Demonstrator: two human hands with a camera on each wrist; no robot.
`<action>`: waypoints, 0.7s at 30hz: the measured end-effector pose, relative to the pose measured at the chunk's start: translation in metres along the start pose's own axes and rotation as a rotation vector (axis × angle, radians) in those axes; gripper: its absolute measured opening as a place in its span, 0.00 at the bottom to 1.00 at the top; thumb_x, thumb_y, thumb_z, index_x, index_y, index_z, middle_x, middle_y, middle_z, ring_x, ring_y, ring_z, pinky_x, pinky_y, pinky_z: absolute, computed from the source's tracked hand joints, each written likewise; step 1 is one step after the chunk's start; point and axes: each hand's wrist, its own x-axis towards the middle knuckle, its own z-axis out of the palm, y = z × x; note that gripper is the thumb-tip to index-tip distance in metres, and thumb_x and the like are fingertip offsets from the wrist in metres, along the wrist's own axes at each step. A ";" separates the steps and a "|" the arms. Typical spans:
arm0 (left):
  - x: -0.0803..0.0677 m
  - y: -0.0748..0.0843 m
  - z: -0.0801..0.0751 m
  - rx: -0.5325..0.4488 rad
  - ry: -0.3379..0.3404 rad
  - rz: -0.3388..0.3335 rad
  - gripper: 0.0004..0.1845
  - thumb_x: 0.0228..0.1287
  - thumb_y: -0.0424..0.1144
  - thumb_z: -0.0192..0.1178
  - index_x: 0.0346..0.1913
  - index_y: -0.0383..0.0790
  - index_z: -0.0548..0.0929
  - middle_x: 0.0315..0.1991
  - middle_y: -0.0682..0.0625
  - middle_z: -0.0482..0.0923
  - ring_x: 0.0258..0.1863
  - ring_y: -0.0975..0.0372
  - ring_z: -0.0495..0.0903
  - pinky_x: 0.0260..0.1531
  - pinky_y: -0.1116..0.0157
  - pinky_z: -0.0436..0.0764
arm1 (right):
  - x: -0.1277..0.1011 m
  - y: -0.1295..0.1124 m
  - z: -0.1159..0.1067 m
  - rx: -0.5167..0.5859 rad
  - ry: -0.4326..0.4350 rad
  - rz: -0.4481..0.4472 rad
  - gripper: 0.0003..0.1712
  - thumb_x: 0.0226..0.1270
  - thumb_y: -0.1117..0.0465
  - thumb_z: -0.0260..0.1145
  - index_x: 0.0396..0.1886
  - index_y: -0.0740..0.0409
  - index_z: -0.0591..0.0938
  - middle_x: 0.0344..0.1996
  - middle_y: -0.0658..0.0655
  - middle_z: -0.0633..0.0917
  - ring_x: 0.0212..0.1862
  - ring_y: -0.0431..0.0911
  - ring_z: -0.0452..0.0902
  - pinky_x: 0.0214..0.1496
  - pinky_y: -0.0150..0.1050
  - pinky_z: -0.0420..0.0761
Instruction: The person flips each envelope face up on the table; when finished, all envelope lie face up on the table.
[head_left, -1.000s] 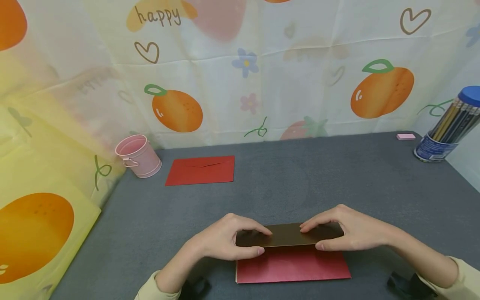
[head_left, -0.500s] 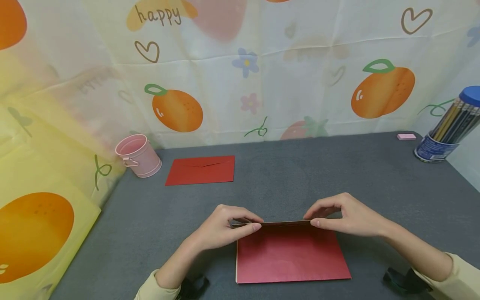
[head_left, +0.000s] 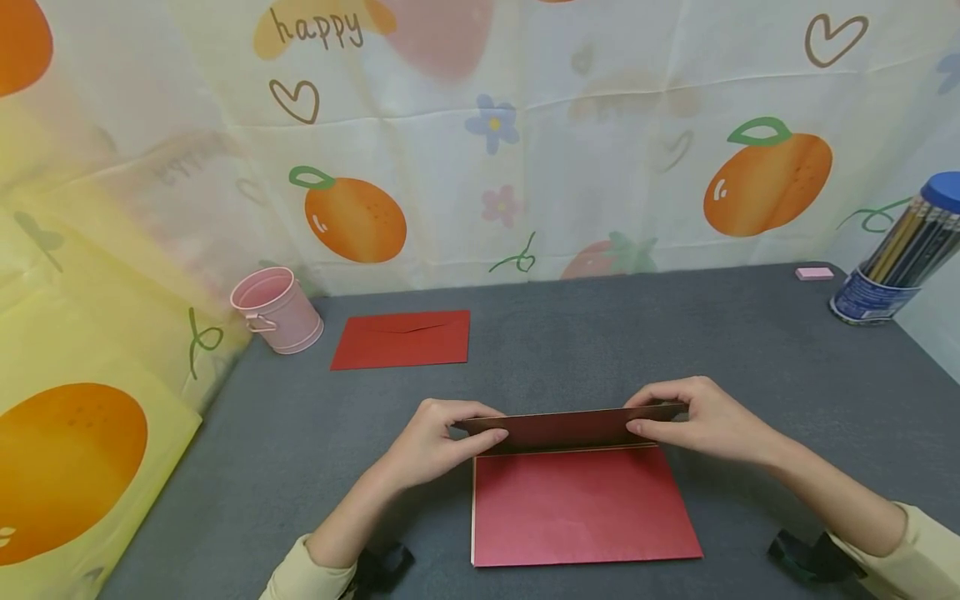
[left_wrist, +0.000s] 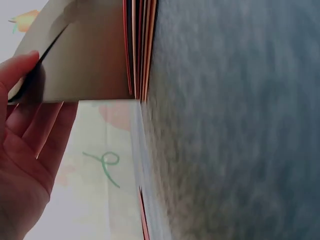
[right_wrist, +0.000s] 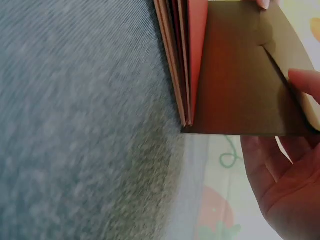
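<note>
A brown envelope (head_left: 566, 431) stands on edge along the far side of a stack of envelopes topped by a red one (head_left: 585, 508). My left hand (head_left: 435, 442) pinches its left end, thumb on the near face and fingers behind. At the other end my right hand (head_left: 712, 421) grips it the same way. In the left wrist view the flap line of the brown envelope (left_wrist: 95, 60) faces the stack, whose layered edges (left_wrist: 141, 50) show beside it. From the right wrist, the brown envelope (right_wrist: 235, 75) rises at the back of the stack (right_wrist: 177, 60).
A single red envelope (head_left: 401, 342) lies farther back on the grey table (head_left: 600, 358). At back left stands a pink bucket (head_left: 277, 311). A tub of pencils (head_left: 888, 258) and a pink eraser (head_left: 814, 273) are at back right. Printed cloth (head_left: 442, 167) hangs behind.
Both hands have moved away from the body with the brown envelope. It has swung from leaning over the stack to standing at its far edge, uncovering the red envelope on top.
</note>
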 end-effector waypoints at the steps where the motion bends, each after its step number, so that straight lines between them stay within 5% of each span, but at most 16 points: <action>1: 0.000 -0.001 -0.001 0.000 -0.005 -0.018 0.08 0.63 0.36 0.66 0.45 0.45 0.88 0.38 0.59 0.86 0.37 0.68 0.84 0.39 0.66 0.83 | 0.000 0.001 0.000 -0.005 0.000 0.008 0.06 0.65 0.55 0.70 0.41 0.43 0.86 0.37 0.45 0.87 0.41 0.39 0.82 0.41 0.37 0.82; 16: -0.007 -0.007 -0.014 0.127 -0.185 -0.270 0.07 0.61 0.36 0.68 0.42 0.48 0.88 0.36 0.60 0.86 0.30 0.71 0.82 0.31 0.70 0.80 | 0.000 0.020 0.000 -0.142 -0.057 -0.053 0.09 0.64 0.55 0.70 0.43 0.47 0.87 0.37 0.42 0.88 0.33 0.34 0.80 0.31 0.31 0.78; 19: -0.007 -0.009 -0.015 0.194 -0.205 -0.286 0.07 0.60 0.38 0.68 0.41 0.50 0.89 0.33 0.63 0.85 0.26 0.71 0.77 0.26 0.71 0.76 | 0.000 0.024 0.000 -0.216 -0.064 -0.050 0.03 0.62 0.55 0.71 0.29 0.47 0.88 0.23 0.36 0.82 0.22 0.28 0.69 0.23 0.27 0.70; 21: -0.007 -0.011 -0.016 0.199 -0.206 -0.282 0.06 0.60 0.37 0.69 0.40 0.49 0.88 0.33 0.63 0.85 0.26 0.71 0.77 0.26 0.71 0.75 | 0.000 0.026 0.000 -0.251 -0.062 -0.030 0.15 0.61 0.55 0.73 0.15 0.45 0.82 0.13 0.32 0.71 0.17 0.27 0.56 0.18 0.26 0.61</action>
